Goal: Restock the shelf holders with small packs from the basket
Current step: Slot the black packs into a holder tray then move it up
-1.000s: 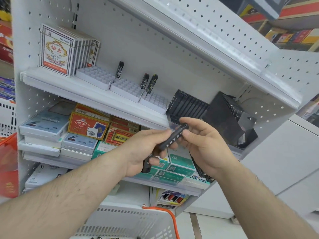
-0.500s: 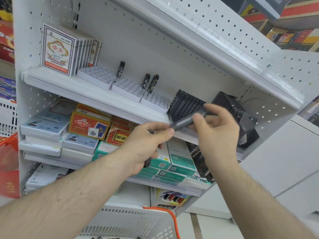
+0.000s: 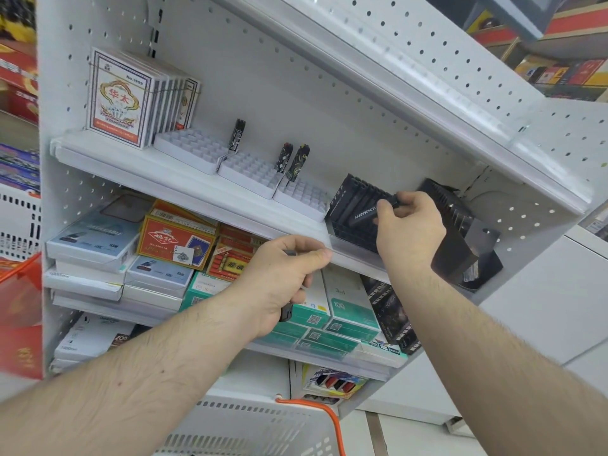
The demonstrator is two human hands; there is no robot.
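Note:
My right hand (image 3: 406, 225) pinches a slim black pack (image 3: 363, 212) with white digits and holds it at the top of a black slotted holder (image 3: 348, 222) on the upper shelf. A second black holder (image 3: 460, 232) sits tilted to its right. My left hand (image 3: 286, 274) hovers below the shelf edge, fingers curled round more dark packs (image 3: 285, 312) whose ends stick out above and below the fist. The white basket (image 3: 250, 429) with an orange handle is at the bottom of the view.
White grid trays (image 3: 194, 149) on the upper shelf hold a few upright dark lighters (image 3: 237, 134). Playing-card boxes (image 3: 118, 97) stand at the left. The shelf below is packed with cable boxes (image 3: 95, 238), card packs and green boxes (image 3: 348, 311).
My right hand has taken the black pack from my left hand and carried it up and right to the black holder. My left hand stayed low, still gripping other packs.

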